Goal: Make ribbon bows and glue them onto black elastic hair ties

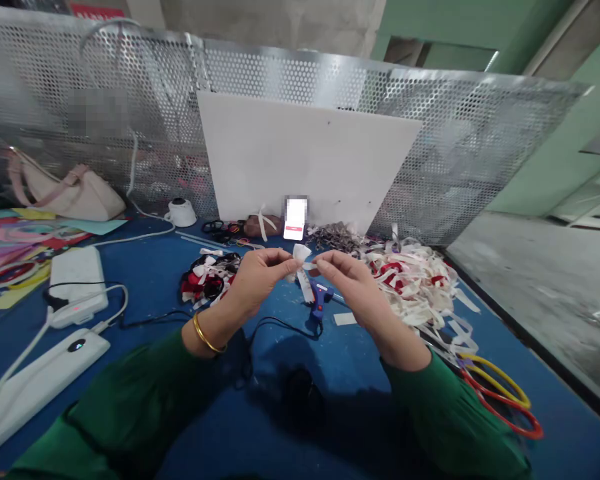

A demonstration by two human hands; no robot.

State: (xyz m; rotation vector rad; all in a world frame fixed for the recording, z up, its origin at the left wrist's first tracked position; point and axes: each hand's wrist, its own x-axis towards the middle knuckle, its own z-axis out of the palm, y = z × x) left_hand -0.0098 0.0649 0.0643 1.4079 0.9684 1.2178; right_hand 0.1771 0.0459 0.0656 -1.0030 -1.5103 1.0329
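Over the middle of the blue table, my left hand [260, 280] pinches a white ribbon bow [301, 252] between thumb and fingertips. One loop of the bow stands up and a tail hangs down below the fingers. My right hand [353, 283] is closed in a pinch on a short white ribbon end [310, 266] at the bow's middle; whether it is a separate piece is hard to tell. Just beneath the hands lies a blue glue gun [320, 300] with a black cord. A flat white strip [345, 319] rests on the table beside it.
To the right lies a heap of cream and red ribbons [415, 277], with scissors with red and yellow handles [500, 387] nearer me. Finished-looking bows [207, 277] are piled left. A lit phone [295, 220] leans on a white board [305, 153]. White power strips [45, 380] sit far left.
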